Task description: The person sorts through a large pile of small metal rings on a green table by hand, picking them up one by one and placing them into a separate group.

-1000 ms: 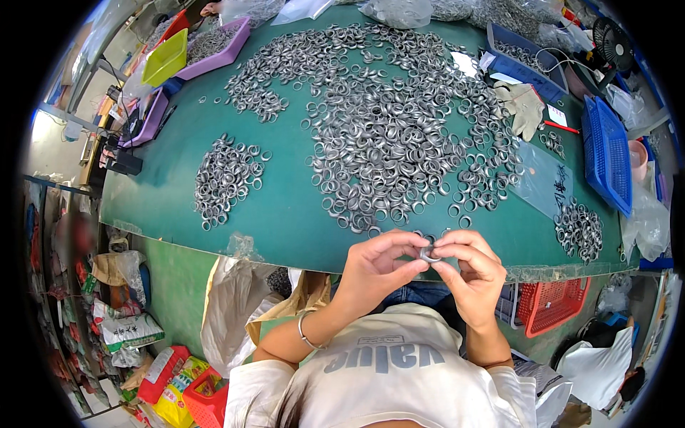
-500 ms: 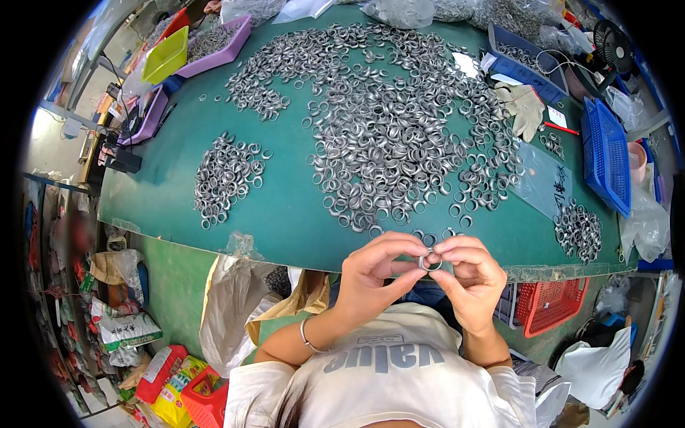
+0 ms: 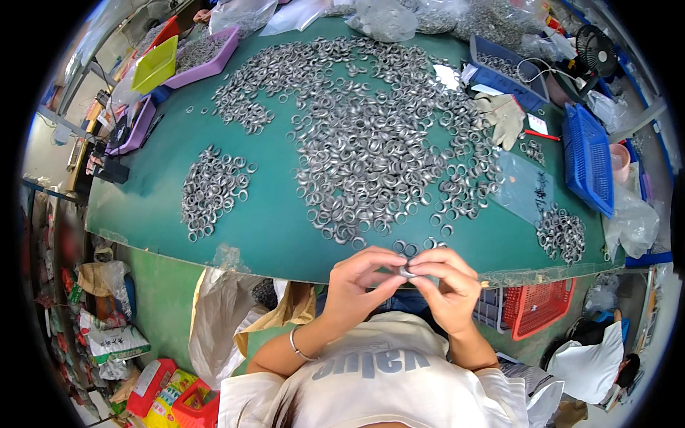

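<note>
While both hands pinch metal ring (image 3: 407,271), green table (image 3: 271,228) carries ring heaps; blue baskets (image 3: 586,157) at right.

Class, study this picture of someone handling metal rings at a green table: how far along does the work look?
Done, it seems: two small separate piles, one at the table's left and one at the right. In hand: one metal ring pinched between the left hand and right hand. Left: the large central heap of rings, far bigger than both piles, so most remains.
</note>
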`<state>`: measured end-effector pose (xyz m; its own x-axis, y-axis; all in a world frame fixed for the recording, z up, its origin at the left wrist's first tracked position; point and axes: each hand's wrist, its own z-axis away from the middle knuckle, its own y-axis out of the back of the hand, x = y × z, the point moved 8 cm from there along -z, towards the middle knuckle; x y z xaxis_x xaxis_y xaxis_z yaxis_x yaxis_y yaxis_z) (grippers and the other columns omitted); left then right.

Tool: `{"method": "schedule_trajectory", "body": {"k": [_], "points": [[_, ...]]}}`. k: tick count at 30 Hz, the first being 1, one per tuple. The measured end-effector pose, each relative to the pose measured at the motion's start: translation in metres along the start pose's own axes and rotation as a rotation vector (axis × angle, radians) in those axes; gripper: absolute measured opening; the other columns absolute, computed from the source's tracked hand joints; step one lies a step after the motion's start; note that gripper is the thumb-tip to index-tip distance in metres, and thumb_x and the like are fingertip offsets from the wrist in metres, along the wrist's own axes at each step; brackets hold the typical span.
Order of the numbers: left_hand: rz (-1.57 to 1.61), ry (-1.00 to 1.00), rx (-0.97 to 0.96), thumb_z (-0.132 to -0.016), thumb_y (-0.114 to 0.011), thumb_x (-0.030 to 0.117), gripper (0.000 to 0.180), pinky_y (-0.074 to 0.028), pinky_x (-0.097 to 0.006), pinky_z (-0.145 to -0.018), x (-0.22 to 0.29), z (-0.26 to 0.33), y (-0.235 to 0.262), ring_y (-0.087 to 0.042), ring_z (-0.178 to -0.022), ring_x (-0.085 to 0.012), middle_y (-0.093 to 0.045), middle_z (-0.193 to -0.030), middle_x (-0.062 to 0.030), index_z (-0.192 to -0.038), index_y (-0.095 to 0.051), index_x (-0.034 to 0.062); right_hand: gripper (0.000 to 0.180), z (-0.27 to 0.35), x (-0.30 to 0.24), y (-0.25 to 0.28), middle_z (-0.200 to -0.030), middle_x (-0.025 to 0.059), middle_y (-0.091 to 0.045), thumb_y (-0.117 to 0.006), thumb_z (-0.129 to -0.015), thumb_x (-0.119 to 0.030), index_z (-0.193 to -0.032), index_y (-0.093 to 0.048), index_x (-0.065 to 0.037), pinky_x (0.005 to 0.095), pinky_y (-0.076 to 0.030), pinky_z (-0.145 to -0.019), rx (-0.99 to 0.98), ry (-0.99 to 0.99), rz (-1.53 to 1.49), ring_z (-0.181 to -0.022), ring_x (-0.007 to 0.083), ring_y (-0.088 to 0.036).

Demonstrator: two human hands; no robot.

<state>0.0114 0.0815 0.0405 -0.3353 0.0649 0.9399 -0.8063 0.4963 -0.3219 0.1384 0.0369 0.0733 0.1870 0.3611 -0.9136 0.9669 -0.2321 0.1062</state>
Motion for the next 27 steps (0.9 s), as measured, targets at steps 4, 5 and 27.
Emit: {"method": "schedule_trajectory", "body": {"k": [4,5,27], "points": [[0.006,0.186,-0.029,-0.08,-0.061,-0.005,0.017,-0.054,-0.025,-0.067,-0.019,0.007,0.0,-0.061,-0.07,-0.0132,-0.061,-0.083,-0.0071,-0.097,-0.058,-0.0048,0.014,0.001,0.015,0.002,-0.085,0.0113,-0.062,-0.064,-0.073,0.006,-0.086,-0.066,0.002,0.0269,-0.048,-0.07,-0.07,-0.146,0.041,-0.077,0.0188,-0.06],[0.089,0.249,-0.045,-0.081,-0.061,-0.003,0.017,-0.053,-0.025,-0.065,-0.024,0.007,-0.002,-0.06,-0.069,-0.0129,-0.061,-0.082,-0.0075,-0.097,-0.058,-0.0047,0.013,0.002,0.023,0.003,-0.085,0.0113,-0.062,-0.064,-0.074,0.006,-0.086,-0.066,0.002,0.0265,-0.048,-0.069,-0.082,-0.213,0.036,-0.076,0.0187,-0.06],[0.146,0.168,0.097,-0.083,-0.057,-0.002,0.018,-0.052,-0.027,-0.07,-0.04,0.002,0.011,-0.061,-0.078,-0.0161,-0.063,-0.091,-0.0116,-0.101,-0.059,-0.0044,0.013,0.007,0.038,0.0,-0.08,0.0114,-0.063,-0.067,-0.07,0.005,-0.082,-0.064,0.002,0.0285,-0.045,-0.066,0.052,-0.085,0.119,-0.071,0.0198,-0.057]]}}
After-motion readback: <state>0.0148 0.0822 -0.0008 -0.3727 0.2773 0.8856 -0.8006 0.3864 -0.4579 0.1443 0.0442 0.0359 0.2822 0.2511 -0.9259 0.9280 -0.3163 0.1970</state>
